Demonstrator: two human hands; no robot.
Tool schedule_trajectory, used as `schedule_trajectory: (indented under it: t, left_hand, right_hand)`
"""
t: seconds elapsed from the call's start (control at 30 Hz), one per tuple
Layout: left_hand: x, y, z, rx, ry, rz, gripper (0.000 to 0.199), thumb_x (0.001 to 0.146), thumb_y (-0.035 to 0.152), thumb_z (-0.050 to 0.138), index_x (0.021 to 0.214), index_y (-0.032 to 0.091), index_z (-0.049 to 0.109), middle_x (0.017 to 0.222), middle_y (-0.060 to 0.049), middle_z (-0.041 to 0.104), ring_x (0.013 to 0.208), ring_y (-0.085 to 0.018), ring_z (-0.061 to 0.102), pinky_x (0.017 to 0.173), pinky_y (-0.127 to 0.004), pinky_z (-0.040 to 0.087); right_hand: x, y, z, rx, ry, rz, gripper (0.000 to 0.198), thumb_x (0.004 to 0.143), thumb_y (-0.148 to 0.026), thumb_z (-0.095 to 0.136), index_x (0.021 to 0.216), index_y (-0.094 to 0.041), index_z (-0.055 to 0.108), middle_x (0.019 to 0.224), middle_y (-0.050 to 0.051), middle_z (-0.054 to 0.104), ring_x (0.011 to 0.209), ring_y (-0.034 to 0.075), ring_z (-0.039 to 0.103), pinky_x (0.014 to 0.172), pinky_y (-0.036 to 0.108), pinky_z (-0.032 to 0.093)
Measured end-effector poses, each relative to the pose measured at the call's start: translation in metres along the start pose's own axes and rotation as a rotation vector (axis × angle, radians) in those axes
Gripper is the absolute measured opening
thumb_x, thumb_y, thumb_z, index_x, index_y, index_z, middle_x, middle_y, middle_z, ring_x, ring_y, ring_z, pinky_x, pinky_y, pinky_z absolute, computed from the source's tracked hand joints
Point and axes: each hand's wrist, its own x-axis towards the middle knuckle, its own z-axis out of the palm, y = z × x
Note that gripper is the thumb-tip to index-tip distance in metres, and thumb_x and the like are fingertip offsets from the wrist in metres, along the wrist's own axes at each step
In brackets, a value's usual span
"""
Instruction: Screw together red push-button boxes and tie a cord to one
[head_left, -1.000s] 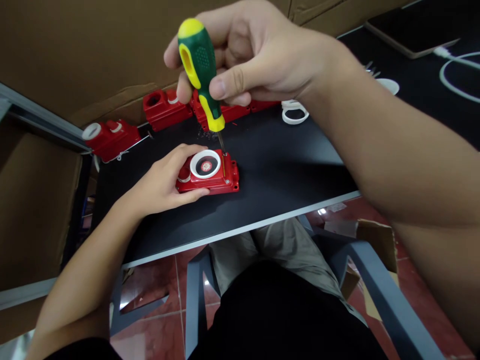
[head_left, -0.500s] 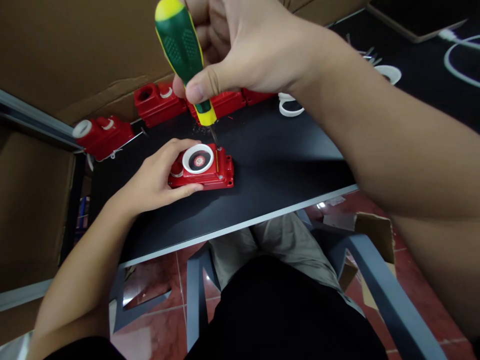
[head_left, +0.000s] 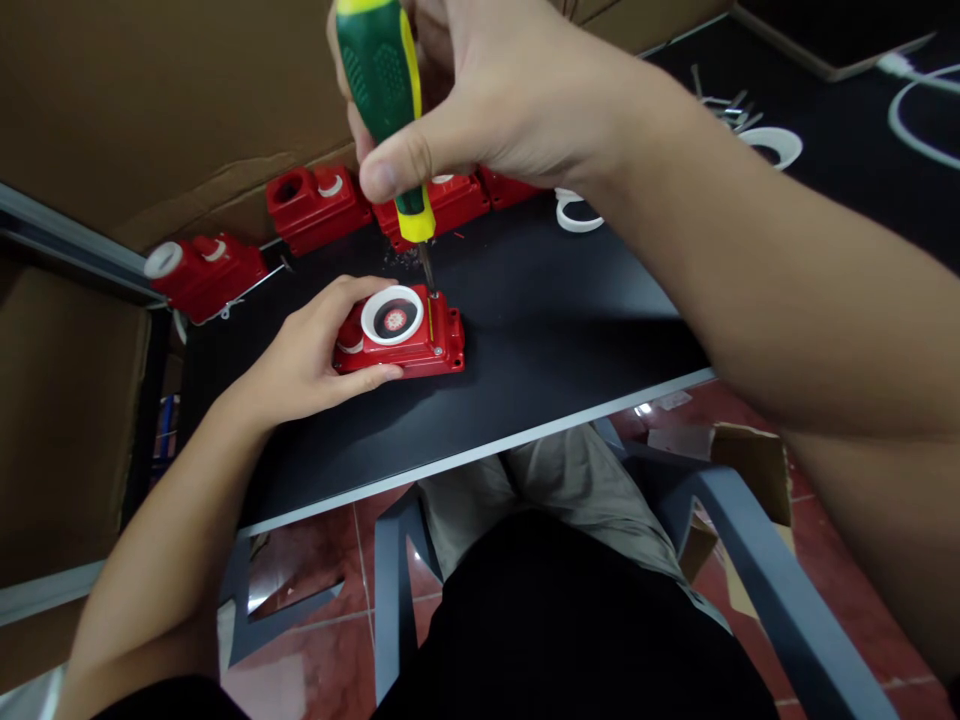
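A red housing (head_left: 420,352) with a white ring (head_left: 367,318) round a dark centre lies on the black table. My left hand (head_left: 307,350) grips its left end, thumb along the near side and fingers over the far side. In my right hand (head_left: 457,110) is a screwdriver (head_left: 379,80) with a green and yellow handle, held nearly upright. Its tip meets a screw at the housing's far right corner. Another screw (head_left: 438,351) shows at the near right corner. The left end of the housing is partly hidden by my left hand.
Several more red housings (head_left: 319,215) stand along the cardboard at the back. A metal rod (head_left: 259,281) leans by the leftmost one. White rings (head_left: 577,212) and small metal pieces (head_left: 731,108) lie to the right, with a white cable (head_left: 922,85) beyond. The table's pale front edge (head_left: 480,450) is near my lap.
The screwdriver handle has swung right and become more upright, its grip turned in my right hand. The tip stays at the same corner screw. My left hand keeps its hold on the housing.
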Motion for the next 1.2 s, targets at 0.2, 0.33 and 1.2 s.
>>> schedule_trajectory:
  t: [0.2, 0.33, 1.2]
  left_hand:
    - [-0.001, -0.004, 0.001, 0.006, 0.027, 0.047, 0.08, 0.108, 0.073, 0.088, 0.167, 0.024, 0.065, 0.159, -0.017, 0.08, 0.136, -0.04, 0.084, 0.12, -0.053, 0.072]
    - [-0.001, -0.002, 0.001, 0.017, 0.016, 0.02, 0.082, 0.107, 0.074, 0.087, 0.168, 0.024, 0.064, 0.159, -0.017, 0.08, 0.137, -0.041, 0.083, 0.122, -0.055, 0.071]
    - [-0.001, -0.002, 0.0, 0.027, 0.014, 0.041, 0.086, 0.109, 0.077, 0.085, 0.167, 0.018, 0.063, 0.163, -0.015, 0.079, 0.14, -0.038, 0.082, 0.127, -0.058, 0.071]
  right_hand:
    - [-0.008, -0.019, -0.016, 0.06, -0.204, 0.06, 0.057, 0.102, -0.016, 0.087, 0.15, 0.002, 0.06, 0.124, -0.003, 0.084, 0.093, -0.004, 0.073, 0.071, 0.001, 0.051]
    - [-0.011, -0.028, -0.018, 0.054, -0.301, 0.179, 0.058, 0.106, -0.003, 0.08, 0.159, 0.008, 0.059, 0.132, 0.006, 0.088, 0.084, -0.004, 0.071, 0.072, 0.005, 0.057]
    - [0.001, -0.007, -0.012, -0.118, -0.066, 0.092, 0.068, 0.072, -0.026, 0.111, 0.114, -0.013, 0.058, 0.103, -0.011, 0.064, 0.087, -0.003, 0.065, 0.086, 0.007, 0.062]
